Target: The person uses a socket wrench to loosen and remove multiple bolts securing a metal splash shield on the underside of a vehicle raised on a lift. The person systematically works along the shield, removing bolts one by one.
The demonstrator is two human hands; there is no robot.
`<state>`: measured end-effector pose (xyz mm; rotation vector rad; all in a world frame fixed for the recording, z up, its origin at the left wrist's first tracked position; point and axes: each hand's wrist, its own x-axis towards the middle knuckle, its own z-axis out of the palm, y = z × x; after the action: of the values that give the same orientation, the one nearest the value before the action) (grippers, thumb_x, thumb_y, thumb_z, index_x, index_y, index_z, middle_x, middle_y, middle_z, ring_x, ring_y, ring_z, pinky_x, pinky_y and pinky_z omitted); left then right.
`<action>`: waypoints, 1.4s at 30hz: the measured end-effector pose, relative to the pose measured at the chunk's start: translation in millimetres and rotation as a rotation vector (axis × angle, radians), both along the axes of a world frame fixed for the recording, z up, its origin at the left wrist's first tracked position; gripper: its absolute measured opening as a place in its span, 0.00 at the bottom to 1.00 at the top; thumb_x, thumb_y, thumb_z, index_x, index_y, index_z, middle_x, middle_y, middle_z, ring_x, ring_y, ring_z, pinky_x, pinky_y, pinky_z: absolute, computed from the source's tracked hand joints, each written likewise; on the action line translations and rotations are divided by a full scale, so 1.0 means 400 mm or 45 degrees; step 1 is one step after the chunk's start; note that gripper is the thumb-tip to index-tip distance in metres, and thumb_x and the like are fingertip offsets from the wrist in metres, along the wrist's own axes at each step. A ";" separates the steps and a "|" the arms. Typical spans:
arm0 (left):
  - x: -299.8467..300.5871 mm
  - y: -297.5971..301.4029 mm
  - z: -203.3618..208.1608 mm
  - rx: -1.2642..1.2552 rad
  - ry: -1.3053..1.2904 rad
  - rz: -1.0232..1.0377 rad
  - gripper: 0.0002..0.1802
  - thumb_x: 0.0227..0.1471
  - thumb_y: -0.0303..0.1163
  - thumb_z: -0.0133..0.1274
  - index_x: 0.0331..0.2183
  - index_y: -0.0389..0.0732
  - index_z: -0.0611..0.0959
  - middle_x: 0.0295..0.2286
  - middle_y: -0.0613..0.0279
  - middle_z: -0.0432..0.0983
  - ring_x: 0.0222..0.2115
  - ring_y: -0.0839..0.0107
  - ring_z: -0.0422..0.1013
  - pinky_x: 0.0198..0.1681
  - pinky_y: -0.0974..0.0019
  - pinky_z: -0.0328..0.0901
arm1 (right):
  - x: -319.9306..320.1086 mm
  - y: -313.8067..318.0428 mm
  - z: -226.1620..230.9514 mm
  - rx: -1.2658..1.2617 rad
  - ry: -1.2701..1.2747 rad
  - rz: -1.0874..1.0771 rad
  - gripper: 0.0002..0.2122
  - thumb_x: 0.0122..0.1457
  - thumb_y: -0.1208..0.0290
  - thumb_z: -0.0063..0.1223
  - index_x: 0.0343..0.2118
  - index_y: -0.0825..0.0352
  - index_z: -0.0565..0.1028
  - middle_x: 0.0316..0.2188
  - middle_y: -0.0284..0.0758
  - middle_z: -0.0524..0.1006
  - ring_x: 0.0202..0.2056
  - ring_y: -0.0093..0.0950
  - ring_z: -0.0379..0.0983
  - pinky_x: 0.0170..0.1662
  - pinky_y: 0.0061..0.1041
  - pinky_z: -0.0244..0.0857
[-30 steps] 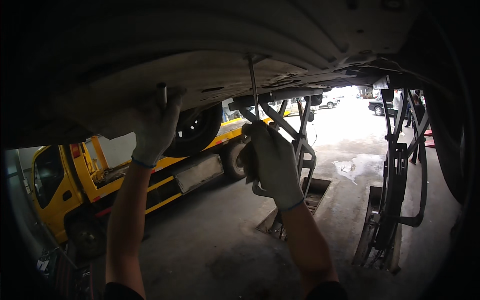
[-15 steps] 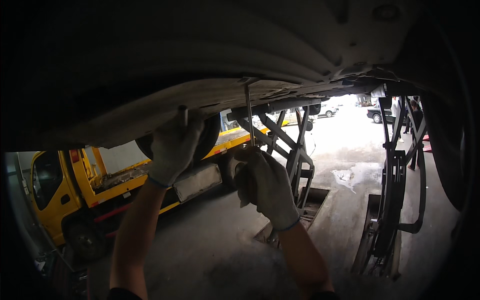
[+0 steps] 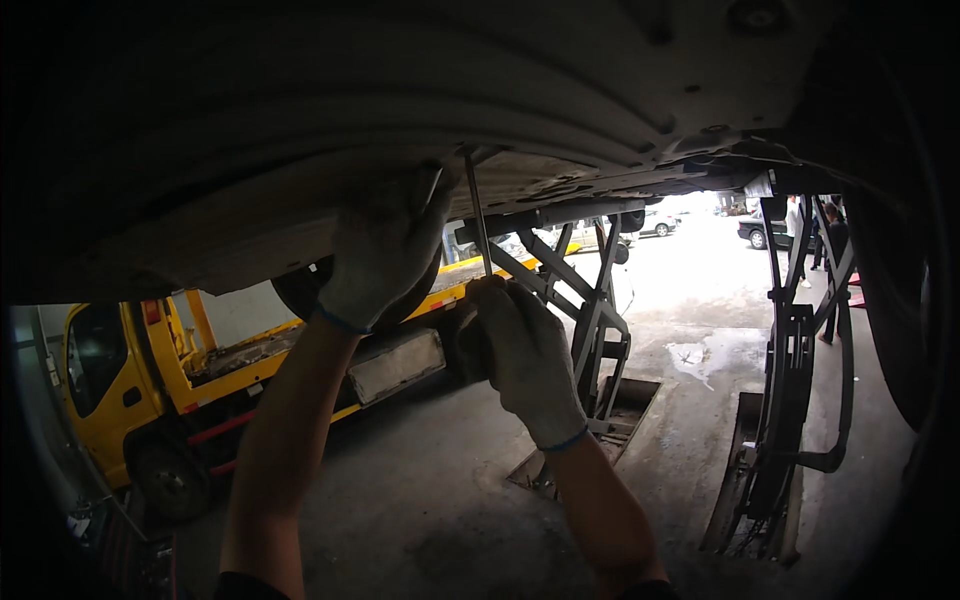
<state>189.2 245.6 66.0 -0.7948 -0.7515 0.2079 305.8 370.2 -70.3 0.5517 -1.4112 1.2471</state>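
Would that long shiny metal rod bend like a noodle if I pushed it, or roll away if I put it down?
The metal rod would probably feel stiff: it looks straight and metallic. It may roll if laid down, since its shaft looks slim and round. It's likely not too heavy, because just the right hand grips its lower end.

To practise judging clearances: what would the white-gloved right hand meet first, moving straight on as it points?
Likely the dark, ribbed vehicle underside, up along the thin metal rod in the right hand; depth is unclear.
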 end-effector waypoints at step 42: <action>0.113 0.030 0.045 -0.579 -1.401 -0.670 0.18 0.66 0.45 0.49 0.31 0.43 0.82 0.12 0.74 0.66 0.13 0.85 0.62 0.17 0.74 0.57 | -0.003 -0.034 0.014 -0.237 -0.229 0.407 0.14 0.71 0.59 0.47 0.38 0.66 0.76 0.19 0.26 0.70 0.21 0.13 0.65 0.24 0.15 0.59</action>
<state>234.5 257.8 83.8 -1.5356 -1.5054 -0.6143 304.7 356.5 -64.6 0.5619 -1.3697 1.7015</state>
